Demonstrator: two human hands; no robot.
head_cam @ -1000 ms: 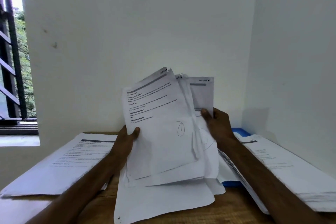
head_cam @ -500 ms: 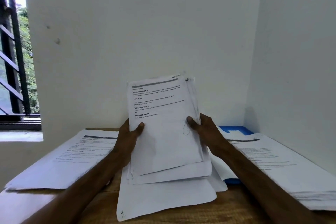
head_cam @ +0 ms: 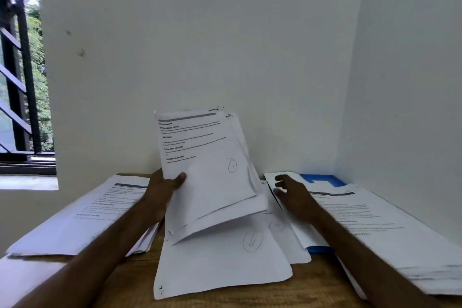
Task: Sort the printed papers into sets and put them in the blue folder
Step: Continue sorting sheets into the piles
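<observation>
The left hand (head_cam: pixel 162 190) grips a sheaf of white printed papers (head_cam: pixel 207 157) by its lower left edge, thumb across the front page. It holds the sheaf upright, tilted a little to the right, above the middle of the brown wooden table (head_cam: pixel 312 287). The sheets are fanned unevenly, their lower corners out of line. The right hand (head_cam: pixel 292 195) holds nothing. Its fingers are loosely spread and slightly bent, just right of the sheaf, over the edge of a sheet that lies on the flat blue folder (head_cam: pixel 335 179). Whether the fingertips touch that sheet I cannot tell.

The folder lies at the back right of the table, near the corner of the white walls. Paper covers most of it, so only its far corner and a strip of its near edge show. A thick right pile of printed pages (head_cam: pixel 400 232) lies partly over it, and a flat left pile of printed pages (head_cam: pixel 82 220) lies opposite. Between them, under the raised sheaf, a few loose white sheets with pen-drawn loops (head_cam: pixel 220 265) overlap.

Sorting looks to be under way. Two piles seem formed, but the held sheaf and the loose sheets look unsorted. Nothing can be seen filed inside the folder, so the filing appears wholly left to do.
</observation>
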